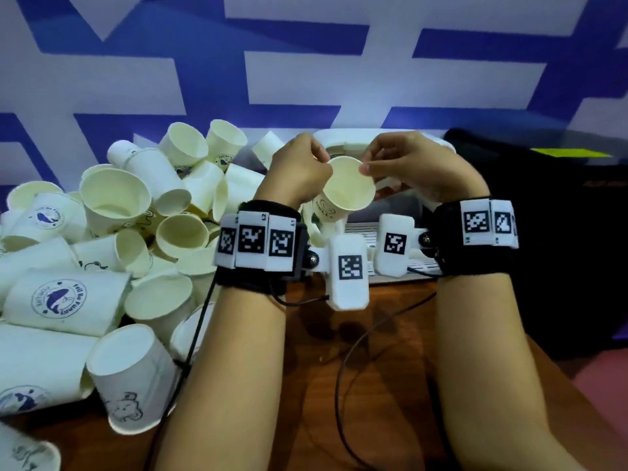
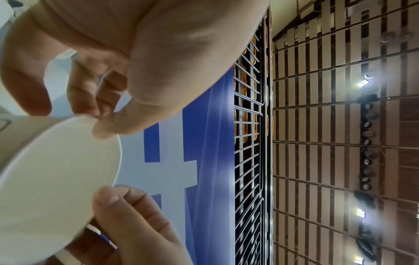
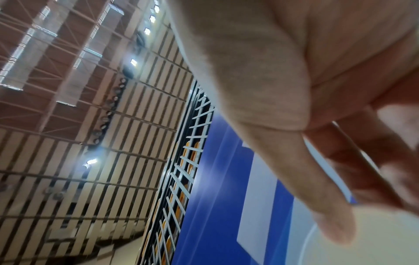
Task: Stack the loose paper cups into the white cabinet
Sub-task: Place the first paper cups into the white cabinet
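Head view: both hands are raised over the brown surface [image 1: 384, 351] with one paper cup [image 1: 343, 195] between them, mouth tilted toward the camera. The left hand [image 1: 299, 171] has its grip closed on the cup; the left wrist view shows thumb and fingertips [image 2: 106, 129] pinching the rim at one side. The right hand [image 1: 414, 168] touches the opposite side of the rim with its fingertips, which appear to pinch it lightly; the right wrist view is blurred, so how firmly that grip holds cannot be told.

The held cup seems to top a short nested stack, since a further printed wall shows below it, but the wrist units hide the lower part.

To the left lies a large heap of loose cups [image 1: 112, 232], tumbled on their sides and at all angles, reaching from the wall to the near edge of the surface. Behind the hands stands the white cabinet [image 1: 353, 137], only partly visible; its contents cannot be made out.

Judged progress: early. At most a few cups are nested in hand, none can be confirmed inside the cabinet, and nearly the whole heap remains to be gathered, stacked and placed.
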`<state>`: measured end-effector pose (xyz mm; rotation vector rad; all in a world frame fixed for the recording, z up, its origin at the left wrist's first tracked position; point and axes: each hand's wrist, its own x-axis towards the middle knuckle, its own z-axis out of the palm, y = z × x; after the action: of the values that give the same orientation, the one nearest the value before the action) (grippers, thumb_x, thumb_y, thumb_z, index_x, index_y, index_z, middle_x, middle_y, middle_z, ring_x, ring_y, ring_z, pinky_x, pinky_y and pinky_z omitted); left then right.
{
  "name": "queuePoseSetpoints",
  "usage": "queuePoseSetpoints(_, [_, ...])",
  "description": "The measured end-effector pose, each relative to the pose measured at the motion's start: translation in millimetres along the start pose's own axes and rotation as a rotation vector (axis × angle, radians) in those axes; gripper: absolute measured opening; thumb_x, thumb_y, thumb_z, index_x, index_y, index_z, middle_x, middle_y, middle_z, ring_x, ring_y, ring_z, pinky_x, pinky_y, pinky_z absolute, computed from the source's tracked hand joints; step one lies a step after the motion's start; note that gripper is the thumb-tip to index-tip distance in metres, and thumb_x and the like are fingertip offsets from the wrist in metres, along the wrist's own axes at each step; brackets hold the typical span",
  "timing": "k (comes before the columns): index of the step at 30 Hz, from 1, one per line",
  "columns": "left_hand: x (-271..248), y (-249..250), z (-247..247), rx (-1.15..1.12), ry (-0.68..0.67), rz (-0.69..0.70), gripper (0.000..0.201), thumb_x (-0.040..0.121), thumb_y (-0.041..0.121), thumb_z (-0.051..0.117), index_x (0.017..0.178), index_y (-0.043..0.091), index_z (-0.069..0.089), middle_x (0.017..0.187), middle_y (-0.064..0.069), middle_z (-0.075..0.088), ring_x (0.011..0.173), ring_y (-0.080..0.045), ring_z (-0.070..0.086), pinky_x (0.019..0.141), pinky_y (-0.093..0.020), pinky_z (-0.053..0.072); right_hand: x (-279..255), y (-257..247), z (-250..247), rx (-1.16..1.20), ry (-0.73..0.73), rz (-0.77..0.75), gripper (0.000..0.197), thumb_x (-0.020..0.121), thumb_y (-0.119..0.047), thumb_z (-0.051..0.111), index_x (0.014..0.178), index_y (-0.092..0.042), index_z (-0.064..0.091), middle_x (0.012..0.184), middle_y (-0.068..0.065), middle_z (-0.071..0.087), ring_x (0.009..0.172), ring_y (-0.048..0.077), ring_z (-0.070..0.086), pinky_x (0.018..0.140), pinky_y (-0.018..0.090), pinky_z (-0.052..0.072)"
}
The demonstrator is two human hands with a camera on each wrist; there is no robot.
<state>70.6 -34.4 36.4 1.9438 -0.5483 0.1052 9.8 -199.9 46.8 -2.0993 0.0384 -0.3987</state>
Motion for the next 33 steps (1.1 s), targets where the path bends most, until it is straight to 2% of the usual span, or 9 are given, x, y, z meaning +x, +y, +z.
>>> queuePoseSetpoints(2, [3.9,-0.5,6.1,0.000,-0.016,0.010,0.013,0.088,0.008,0.056,0.089,0.021,0.056,0.103,-0.003,0.063,0.096,-0.021,0.062,0.084,-0.043,0.057,2.5,7.2,-3.4,0.028,0.018,-0.002,0.008,0.087,-0.009,0.069,0.091,-0.006,0.063,0.081,0.006,0.068,0.072,0.011,0.067,0.064,0.028,0.059])
queuePoseSetpoints(6, [10.0,-4.7,19.5,0.007,-0.016,0.066,0.022,0.084,0.003,0.059,0.079,0.024,0.056,0.095,-0.004,0.066,0.093,-0.023,0.063,0.084,-0.043,0.057,3.5,14.5,-12.1,0.020,0.037,-0.007,0.008,0.086,-0.007,0.070,0.088,-0.007,0.062,0.081,0.006,0.067,0.072,0.010,0.068,0.059,0.022,0.056])
queuePoseSetpoints(8, [12.8,-6.8,24.7,0.021,0.012,0.110,0.020,0.084,0.003,0.063,0.080,0.022,0.058,0.093,-0.004,0.067,0.092,-0.022,0.064,0.084,-0.040,0.056,5.3,18.7,-14.4,0.003,0.045,-0.004,0.008,0.085,-0.007,0.070,0.085,-0.009,0.063,0.083,0.008,0.067,0.078,0.015,0.069,0.064,0.025,0.059])
queuePoseSetpoints(11, [18.2,-11.3,27.6,0.033,0.052,0.149,0.014,0.084,0.007,0.066,0.088,0.019,0.062,0.094,-0.003,0.068,0.093,-0.019,0.063,0.087,-0.034,0.053,10.0,25.7,-12.4,0.030,0.074,0.003,0.011,0.084,-0.005,0.072,0.081,-0.012,0.063,0.083,0.008,0.068,0.085,0.022,0.069,0.080,0.037,0.060])
queuePoseSetpoints(17, [29.5,-27.8,34.5,-0.018,0.086,0.176,0.026,0.079,0.004,0.070,0.073,0.026,0.059,0.092,-0.002,0.072,0.092,-0.017,0.067,0.090,-0.038,0.053,20.7,38.2,-3.8,0.140,0.078,0.020,0.016,0.084,0.002,0.069,0.080,-0.010,0.060,0.083,0.009,0.064,0.081,0.018,0.066,0.080,0.035,0.060])
queuePoseSetpoints(20, [34.9,-36.0,39.3,-0.024,0.117,0.177,0.024,0.078,0.005,0.072,0.075,0.026,0.061,0.091,0.000,0.072,0.091,-0.014,0.067,0.090,-0.036,0.053,27.5,44.6,1.7,0.186,0.082,0.012,0.019,0.085,0.005,0.067,0.078,-0.011,0.059,0.087,0.010,0.063,0.082,0.017,0.065,0.080,0.032,0.059])
queuePoseSetpoints(23, [38.7,-41.5,41.6,-0.020,0.144,0.176,0.021,0.079,0.006,0.072,0.078,0.024,0.062,0.091,-0.001,0.072,0.090,-0.014,0.067,0.089,-0.032,0.052,33.5,51.0,8.0,0.216,0.099,0.011,0.022,0.084,0.006,0.066,0.076,-0.013,0.059,0.096,0.012,0.063,0.087,0.018,0.064,0.086,0.037,0.058])
queuePoseSetpoints(26, [39.6,-41.9,44.2,0.024,0.155,0.195,0.013,0.082,0.006,0.070,0.086,0.017,0.066,0.094,-0.003,0.072,0.091,-0.015,0.066,0.085,-0.024,0.049,36.4,54.4,11.5,0.262,0.126,0.024,0.021,0.085,0.006,0.065,0.076,-0.011,0.058,0.096,0.012,0.062,0.087,0.017,0.063,0.086,0.038,0.057])
queuePoseSetpoints(33, [40.3,-43.7,51.5,0.164,0.208,0.221,0.011,0.084,0.005,0.066,0.089,0.014,0.066,0.093,-0.003,0.069,0.089,-0.018,0.064,0.080,-0.024,0.048,39.4,60.3,14.8,0.292,0.124,0.053,0.019,0.085,0.006,0.065,0.077,-0.010,0.057,0.092,0.011,0.064,0.085,0.018,0.064,0.082,0.037,0.059])
